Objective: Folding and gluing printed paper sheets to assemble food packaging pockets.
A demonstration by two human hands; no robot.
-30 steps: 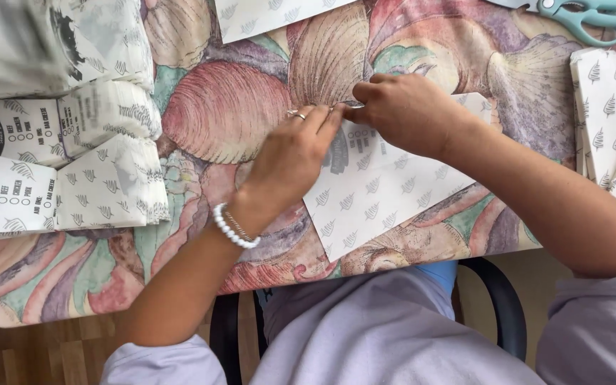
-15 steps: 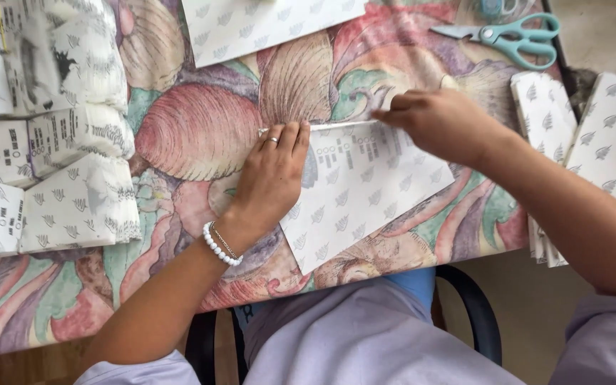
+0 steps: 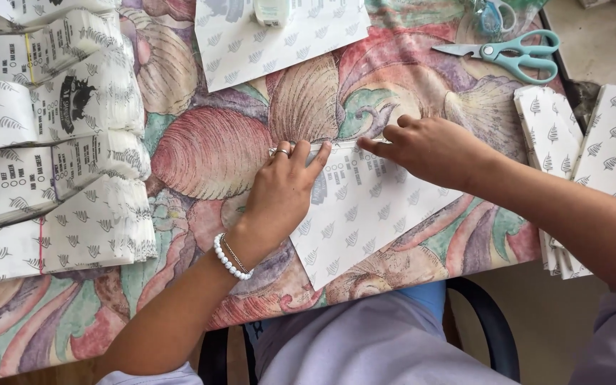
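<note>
Paper sheet (image 3: 372,214) near table's front edge | thin, limp, probably tear-prone | left hand (image 3: 283,189), right hand (image 3: 429,150) pressed fingers flat along my top fold.

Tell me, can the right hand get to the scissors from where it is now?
Probably yes. The right hand presses the paper sheet on the table, and the scissors lie beyond it toward the far right corner, with only bare tablecloth between them. It would first have to let go of the sheet.
</note>
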